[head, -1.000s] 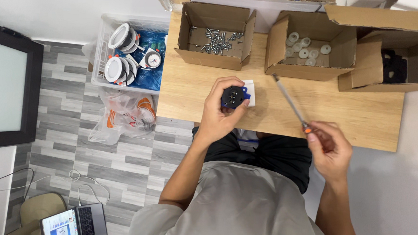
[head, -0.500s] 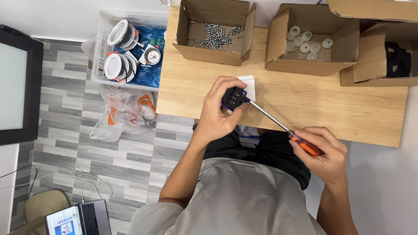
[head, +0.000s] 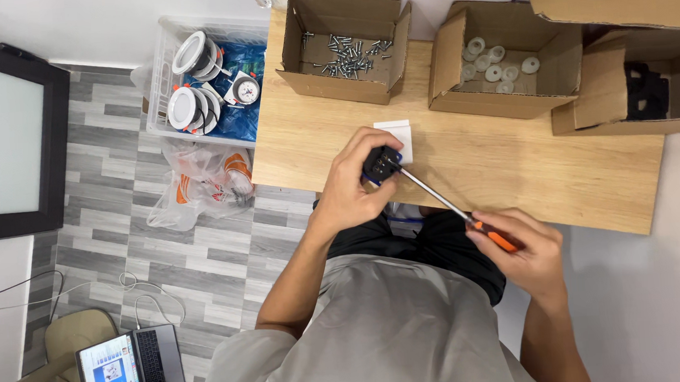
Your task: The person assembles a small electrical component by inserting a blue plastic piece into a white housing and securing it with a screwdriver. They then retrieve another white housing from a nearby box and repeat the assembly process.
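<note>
My left hand (head: 355,186) grips a small black part (head: 382,165) with a blue edge, held just above the near edge of the wooden table (head: 472,159). In my right hand (head: 525,254) is a screwdriver (head: 451,206) with an orange handle; its metal shaft slants up and left, and the tip rests on the black part. A small white square piece (head: 395,132) lies on the table right behind the black part.
At the table's back stand three cardboard boxes: one with loose screws (head: 347,53), one with white round washers (head: 497,59), one with black parts (head: 645,94). A plastic crate of round fixtures (head: 207,77) and a plastic bag (head: 202,184) sit on the floor at left, a laptop (head: 131,369) lower left.
My right hand swung the screwdriver down from upright until its tip met the black part in my left hand. The left hand stayed near the table's front edge.
</note>
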